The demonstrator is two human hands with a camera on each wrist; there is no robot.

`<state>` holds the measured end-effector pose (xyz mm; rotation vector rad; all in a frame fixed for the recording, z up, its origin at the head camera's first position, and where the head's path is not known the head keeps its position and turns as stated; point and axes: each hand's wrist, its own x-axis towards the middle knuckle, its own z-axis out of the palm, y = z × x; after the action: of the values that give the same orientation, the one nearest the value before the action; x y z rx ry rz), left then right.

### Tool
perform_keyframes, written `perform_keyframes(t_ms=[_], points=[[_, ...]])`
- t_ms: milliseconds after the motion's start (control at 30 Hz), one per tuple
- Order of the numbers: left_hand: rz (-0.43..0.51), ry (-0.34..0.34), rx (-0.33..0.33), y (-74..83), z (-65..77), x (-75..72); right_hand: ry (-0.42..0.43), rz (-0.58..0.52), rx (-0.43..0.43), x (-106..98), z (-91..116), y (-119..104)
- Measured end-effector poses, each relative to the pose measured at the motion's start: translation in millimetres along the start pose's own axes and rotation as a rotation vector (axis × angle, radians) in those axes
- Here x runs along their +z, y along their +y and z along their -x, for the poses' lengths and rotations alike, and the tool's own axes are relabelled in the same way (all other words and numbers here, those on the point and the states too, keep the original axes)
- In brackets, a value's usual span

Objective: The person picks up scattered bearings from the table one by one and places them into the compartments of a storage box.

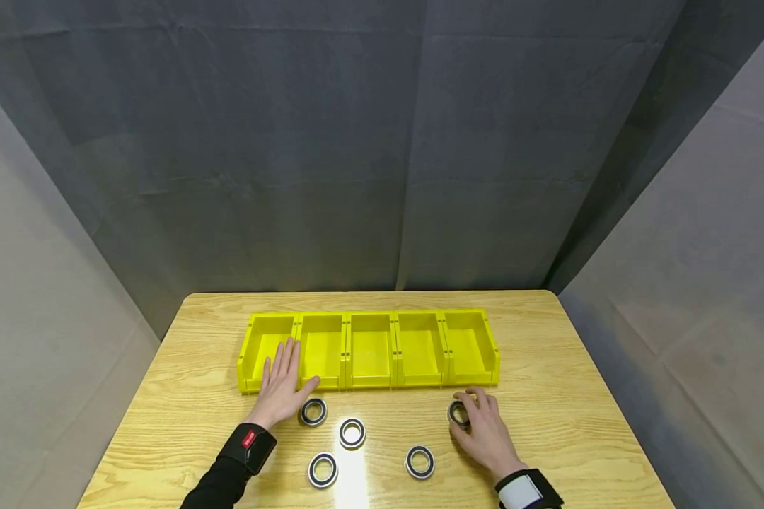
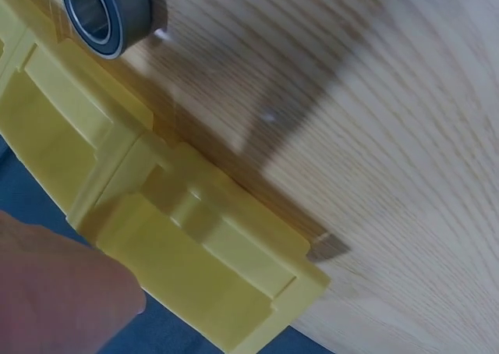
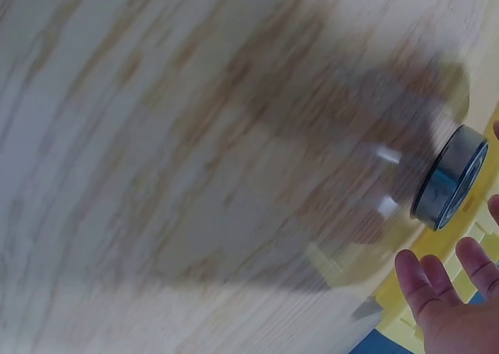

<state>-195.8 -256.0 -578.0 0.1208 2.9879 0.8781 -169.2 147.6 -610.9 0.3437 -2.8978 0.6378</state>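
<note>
My left hand (image 1: 282, 391) reaches over the leftmost part of a row of yellow bins (image 1: 371, 384), its fingers straight and spread, holding nothing. Beside its wrist and thumb lies a ball bearing (image 1: 304, 413) with a dark ring face; the left wrist view has a bearing (image 2: 113, 23) next to the bins too. At the right end of the row, my right hand (image 1: 486, 433) has its thumb and fingers around another bearing (image 1: 453, 409). In the right wrist view a gap shows between that bearing (image 3: 446, 178) and the nearest fingers (image 3: 417, 280).
Three more bearings lie on the wooden table (image 1: 566, 424): one near the middle (image 1: 343, 433), one at the front left (image 1: 313, 471) and one at the front right (image 1: 410, 462). Grey cloth (image 1: 331, 177) hangs behind the table, with paler cloth panels at both sides.
</note>
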Motion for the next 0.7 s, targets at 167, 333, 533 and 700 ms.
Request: perform_keyframes(t_ms=[167, 333, 533, 700], points=[[0.013, 0.017, 0.017, 0.6, 0.9, 2.2, -0.003, 0.012, -0.012, 3.9, -0.8, -0.6], [0.035, 0.043, 0.034, 3.3, 4.2, 1.8, -0.009, 0.031, -0.020, 6.3, -1.4, -1.6], [0.016, 0.020, 0.027, 2.8, 3.3, 2.6, -0.015, 0.035, -0.025, 6.2, 0.1, -4.5], [0.012, 0.001, 0.018, 1.9, 2.8, 3.8, -0.009, 0.039, -0.032, 6.9, 0.2, -6.4]])
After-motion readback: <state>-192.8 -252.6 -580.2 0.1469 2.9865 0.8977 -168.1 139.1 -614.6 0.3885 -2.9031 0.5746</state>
